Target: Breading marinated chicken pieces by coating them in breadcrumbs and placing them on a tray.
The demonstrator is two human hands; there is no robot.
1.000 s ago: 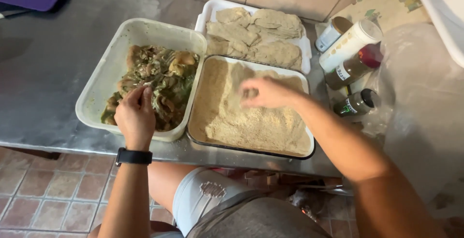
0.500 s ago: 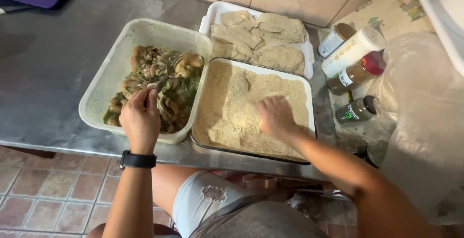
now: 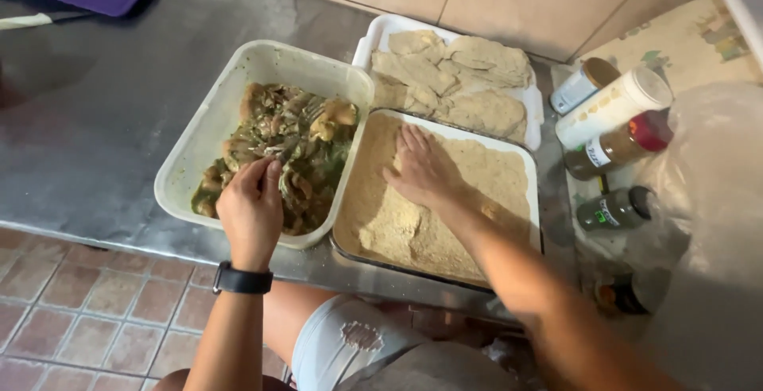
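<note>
Meat tub [image 3: 208, 133] left of crumb tray [image 3: 520, 168].

The left hand [image 3: 253, 210] sits left of centre, fingers curled and pinched together, pointing up-frame, a black band on its wrist. The right hand [image 3: 424, 170] lies at centre, palm down, fingers flat and spread, its forearm running to the lower right.

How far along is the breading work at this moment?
Done: several breaded pieces lie in the white tray. In hand: the right hand presses flat in the crumb dish; the left hand reaches into the marinated meat. Left: the tub holds many uncoated pieces.
</note>
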